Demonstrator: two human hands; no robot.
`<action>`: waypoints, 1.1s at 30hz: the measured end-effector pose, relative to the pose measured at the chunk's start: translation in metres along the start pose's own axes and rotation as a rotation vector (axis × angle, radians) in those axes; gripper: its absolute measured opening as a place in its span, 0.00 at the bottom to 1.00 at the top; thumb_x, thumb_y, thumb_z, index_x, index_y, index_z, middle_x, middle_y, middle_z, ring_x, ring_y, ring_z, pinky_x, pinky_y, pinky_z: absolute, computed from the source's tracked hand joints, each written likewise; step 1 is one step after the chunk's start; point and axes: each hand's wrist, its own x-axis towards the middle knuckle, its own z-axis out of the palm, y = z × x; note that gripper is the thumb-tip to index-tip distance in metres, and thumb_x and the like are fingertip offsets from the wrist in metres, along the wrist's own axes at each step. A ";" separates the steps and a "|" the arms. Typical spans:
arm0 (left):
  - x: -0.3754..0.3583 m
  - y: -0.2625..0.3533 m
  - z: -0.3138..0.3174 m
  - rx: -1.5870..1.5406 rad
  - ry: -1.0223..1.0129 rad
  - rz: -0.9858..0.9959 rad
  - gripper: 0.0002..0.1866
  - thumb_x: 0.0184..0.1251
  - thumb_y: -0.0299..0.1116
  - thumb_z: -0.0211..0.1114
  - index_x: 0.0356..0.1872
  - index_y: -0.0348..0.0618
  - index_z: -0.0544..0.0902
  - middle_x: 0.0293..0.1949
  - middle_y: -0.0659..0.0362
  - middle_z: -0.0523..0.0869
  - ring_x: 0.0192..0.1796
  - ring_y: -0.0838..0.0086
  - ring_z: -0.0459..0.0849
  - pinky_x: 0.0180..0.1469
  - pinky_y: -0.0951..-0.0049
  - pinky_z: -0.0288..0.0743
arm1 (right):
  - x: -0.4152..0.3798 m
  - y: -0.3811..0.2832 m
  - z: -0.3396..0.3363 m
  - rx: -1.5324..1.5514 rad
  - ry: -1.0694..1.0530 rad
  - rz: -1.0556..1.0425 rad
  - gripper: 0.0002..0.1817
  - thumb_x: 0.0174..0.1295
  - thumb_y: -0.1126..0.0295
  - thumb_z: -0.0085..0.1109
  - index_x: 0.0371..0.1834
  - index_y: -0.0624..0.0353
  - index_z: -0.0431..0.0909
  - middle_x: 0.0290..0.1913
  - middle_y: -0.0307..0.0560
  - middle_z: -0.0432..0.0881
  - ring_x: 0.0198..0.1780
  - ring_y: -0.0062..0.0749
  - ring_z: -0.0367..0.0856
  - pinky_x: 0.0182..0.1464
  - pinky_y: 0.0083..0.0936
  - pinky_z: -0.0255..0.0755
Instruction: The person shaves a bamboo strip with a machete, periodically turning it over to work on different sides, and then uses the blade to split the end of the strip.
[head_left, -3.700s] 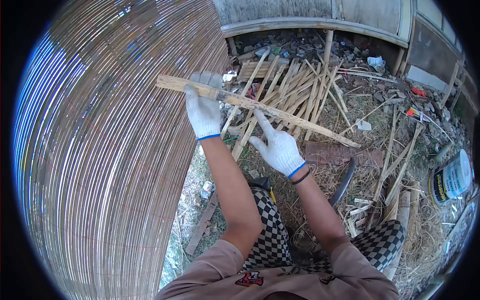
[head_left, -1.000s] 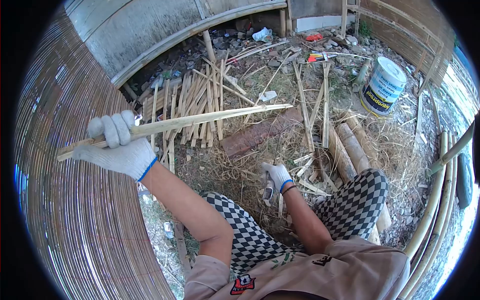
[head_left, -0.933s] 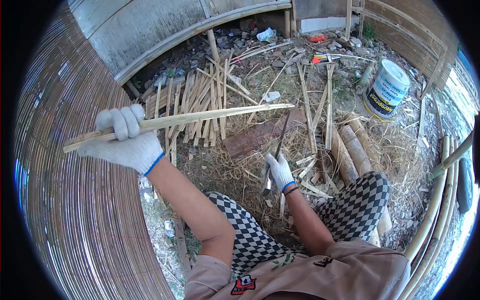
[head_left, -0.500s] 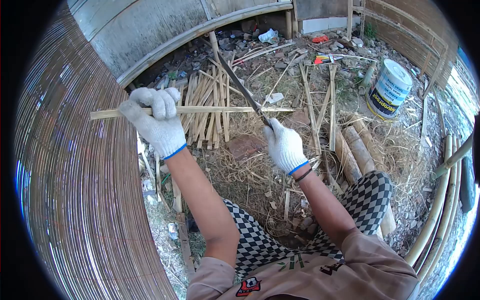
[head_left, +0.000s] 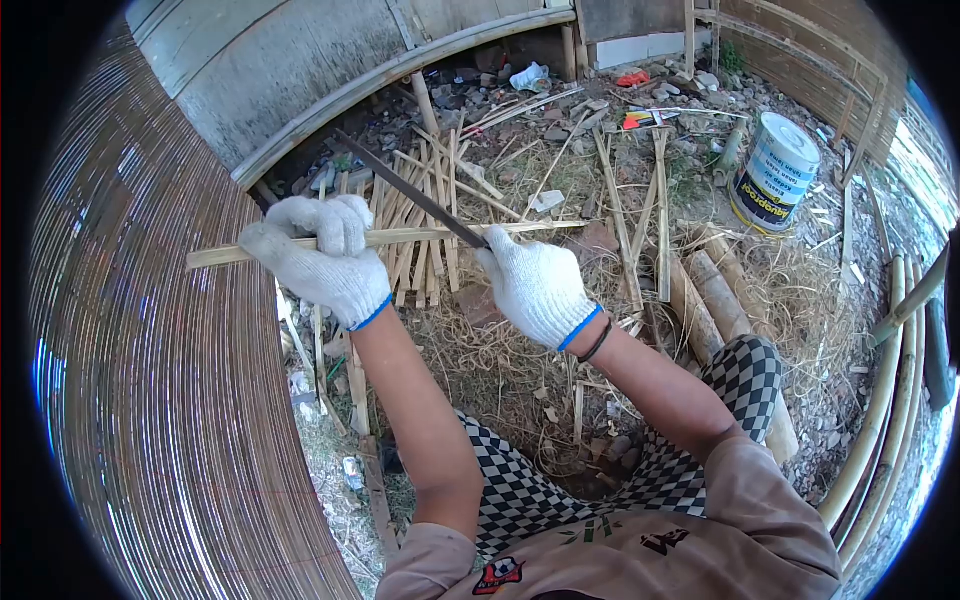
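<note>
A white knit glove covers my left hand (head_left: 325, 255), whose fingers are closed round a flat bamboo strip (head_left: 217, 257). The strip lies roughly level and reaches right, past my other hand. My right hand (head_left: 540, 287), also gloved, grips the handle of a long dark knife (head_left: 410, 194). Its blade slants up and to the left, crossing over the strip close to my right hand. Most of the handle is hidden in the glove. Below and behind the strip, a pile of split bamboo pieces (head_left: 437, 180) lies on the ground.
A paint bucket (head_left: 777, 172) stands at the upper right. Thick bamboo pieces (head_left: 716, 290) lie right of my right hand, among curly shavings (head_left: 810, 300). Long poles (head_left: 880, 410) run along the right edge. A slatted bamboo screen (head_left: 170, 330) fills the left side.
My right hand and the knife have moved left along the strip, and the blade now leans further left. My left hand has shifted slightly right and down, still holding the strip.
</note>
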 end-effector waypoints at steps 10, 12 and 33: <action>-0.014 -0.016 0.018 0.136 0.258 -0.036 0.36 0.82 0.66 0.41 0.13 0.55 0.65 0.07 0.69 0.57 0.12 0.80 0.47 0.22 0.71 0.45 | 0.004 -0.008 0.019 -0.111 0.090 -0.119 0.11 0.71 0.61 0.59 0.42 0.57 0.75 0.17 0.50 0.80 0.22 0.49 0.85 0.23 0.44 0.75; -0.013 -0.017 0.018 0.087 0.301 -0.042 0.36 0.82 0.65 0.42 0.12 0.55 0.63 0.07 0.69 0.56 0.12 0.79 0.47 0.21 0.70 0.45 | 0.007 -0.012 0.012 -0.155 0.046 -0.121 0.12 0.72 0.59 0.60 0.41 0.56 0.76 0.17 0.52 0.80 0.20 0.50 0.83 0.22 0.44 0.73; -0.014 -0.031 0.000 -0.018 -0.066 -0.010 0.41 0.77 0.74 0.41 0.19 0.48 0.76 0.08 0.65 0.67 0.10 0.77 0.59 0.18 0.71 0.52 | 0.000 0.011 0.015 -0.141 -0.010 -0.020 0.13 0.72 0.59 0.58 0.48 0.57 0.76 0.21 0.53 0.83 0.25 0.53 0.87 0.26 0.48 0.78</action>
